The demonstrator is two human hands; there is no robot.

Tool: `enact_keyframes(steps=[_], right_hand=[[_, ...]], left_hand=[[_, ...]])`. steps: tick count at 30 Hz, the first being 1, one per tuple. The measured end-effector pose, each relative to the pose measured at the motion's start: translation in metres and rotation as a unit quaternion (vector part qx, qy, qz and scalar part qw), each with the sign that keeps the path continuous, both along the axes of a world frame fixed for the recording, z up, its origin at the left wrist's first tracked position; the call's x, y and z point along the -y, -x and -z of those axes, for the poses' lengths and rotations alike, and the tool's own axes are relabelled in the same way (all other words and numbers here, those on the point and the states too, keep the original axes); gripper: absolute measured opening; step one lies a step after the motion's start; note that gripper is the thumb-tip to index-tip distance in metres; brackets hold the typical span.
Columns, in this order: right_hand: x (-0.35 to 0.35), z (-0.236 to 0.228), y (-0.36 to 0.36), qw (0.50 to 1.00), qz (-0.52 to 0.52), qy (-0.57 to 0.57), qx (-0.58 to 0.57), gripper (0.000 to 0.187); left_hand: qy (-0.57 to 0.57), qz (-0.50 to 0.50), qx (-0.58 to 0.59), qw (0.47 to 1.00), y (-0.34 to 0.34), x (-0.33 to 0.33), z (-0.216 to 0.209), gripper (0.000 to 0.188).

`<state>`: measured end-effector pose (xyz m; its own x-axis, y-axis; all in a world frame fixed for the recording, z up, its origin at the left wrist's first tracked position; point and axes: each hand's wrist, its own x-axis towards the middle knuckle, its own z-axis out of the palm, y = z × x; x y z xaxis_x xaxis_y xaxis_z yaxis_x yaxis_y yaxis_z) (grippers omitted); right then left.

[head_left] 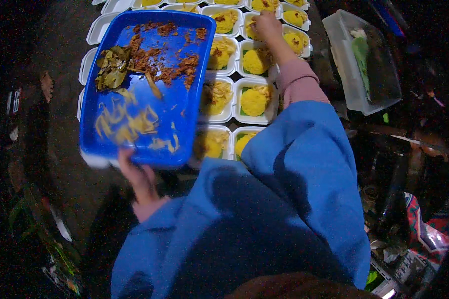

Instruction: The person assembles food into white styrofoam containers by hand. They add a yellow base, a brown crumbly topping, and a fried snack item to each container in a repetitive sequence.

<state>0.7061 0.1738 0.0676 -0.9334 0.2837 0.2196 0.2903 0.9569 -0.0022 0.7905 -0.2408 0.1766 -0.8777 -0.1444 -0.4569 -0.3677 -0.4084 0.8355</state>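
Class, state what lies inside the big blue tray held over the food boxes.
In the blue tray: reddish-brown crumbs, dark leaves, yellow strips. The left hand holds its near edge. White boxes beneath are partly hidden.

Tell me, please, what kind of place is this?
Probably a home or small catering spot where meals are packed on the floor: rows of white meal boxes with yellow rice, a blue tray of leftover toppings, and a clear plastic container beside them.
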Motion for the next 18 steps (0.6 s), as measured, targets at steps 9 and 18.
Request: enact_keyframes(steps=[9,18], right_hand=[[-0.009,0.019,0.018,0.973,0.136,0.177,-0.067,0.018],[-0.081,0.038,-0.011,0.923,0.162,0.34,-0.076,0.021]], left_hand=[[0.033,0.013,-0.015,0.999,-0.007,0.02,0.009,0.027],[-0.009,0.027,0.008,1.0,-0.007,0.025,0.014,0.009]])
